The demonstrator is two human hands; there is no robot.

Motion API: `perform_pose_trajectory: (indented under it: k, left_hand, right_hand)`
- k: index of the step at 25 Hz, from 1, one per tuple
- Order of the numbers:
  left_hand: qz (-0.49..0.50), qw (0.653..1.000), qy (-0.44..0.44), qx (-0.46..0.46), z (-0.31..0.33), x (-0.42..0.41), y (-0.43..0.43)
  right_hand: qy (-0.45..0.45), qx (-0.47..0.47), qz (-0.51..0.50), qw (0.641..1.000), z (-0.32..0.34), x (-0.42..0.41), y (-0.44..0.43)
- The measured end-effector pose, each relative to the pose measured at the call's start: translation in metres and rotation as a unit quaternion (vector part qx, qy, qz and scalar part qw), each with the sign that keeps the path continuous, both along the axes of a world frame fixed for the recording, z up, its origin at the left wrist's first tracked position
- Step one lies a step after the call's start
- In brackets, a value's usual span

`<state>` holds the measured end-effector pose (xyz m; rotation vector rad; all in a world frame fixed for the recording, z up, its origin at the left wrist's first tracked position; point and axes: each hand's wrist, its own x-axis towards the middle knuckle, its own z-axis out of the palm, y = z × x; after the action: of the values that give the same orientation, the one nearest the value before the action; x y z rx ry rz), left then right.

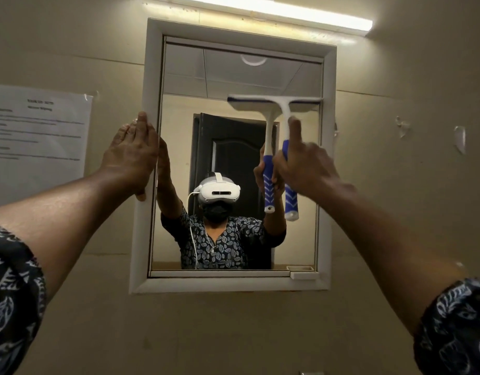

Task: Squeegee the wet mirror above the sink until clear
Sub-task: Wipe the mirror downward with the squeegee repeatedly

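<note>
Stroke in hand: right hand (303, 165) wraps the squeegee (283, 108) handle, forefinger up its neck, blade against the mirror (233, 77) near its upper right corner; left hand (130, 155), fingers straight, braces the frame (149, 77) at its left edge; next, judged, a steady downward pull.

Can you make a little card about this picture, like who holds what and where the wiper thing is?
Tool: squeegee, white with a blue grip
Right hand: grips the squeegee's handle, one finger pointing up
Left hand: fingers straight, resting on the left side of the mirror frame
Blade: against the glass, upper right part
Wall: paper notice on the left, light above
Water drops: cannot tell
</note>
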<state>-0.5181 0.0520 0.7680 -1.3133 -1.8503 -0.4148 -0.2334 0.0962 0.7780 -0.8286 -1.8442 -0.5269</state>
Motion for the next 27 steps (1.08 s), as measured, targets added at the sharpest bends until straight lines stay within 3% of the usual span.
perform_pose_trajectory:
  k: [13,18,19,24,27]
  left_hand:
    - [0.001,1.000,-0.002,-0.014,-0.001,0.005,-0.007]
    - [-0.004,1.000,-0.007,-0.023,0.000,0.005,-0.010]
    - [-0.003,1.000,-0.006,-0.023,0.000,0.005,-0.010]
    - [0.003,1.000,0.000,-0.018,-0.001,0.006,-0.009]
    - [0.004,1.000,0.001,-0.018,-0.001,0.005,-0.010]
  right_hand:
    - [0.001,-0.084,-0.045,0.995,-0.183,-0.007,-0.002]
    - [-0.027,-0.175,-0.060,0.982,-0.238,-0.010,-0.024]
    - [-0.048,-0.156,-0.083,0.983,-0.248,-0.011,-0.026]
    - [0.015,-0.096,-0.148,0.984,-0.280,-0.007,-0.034]
    - [0.050,-0.066,-0.130,0.988,-0.276,-0.005,-0.042]
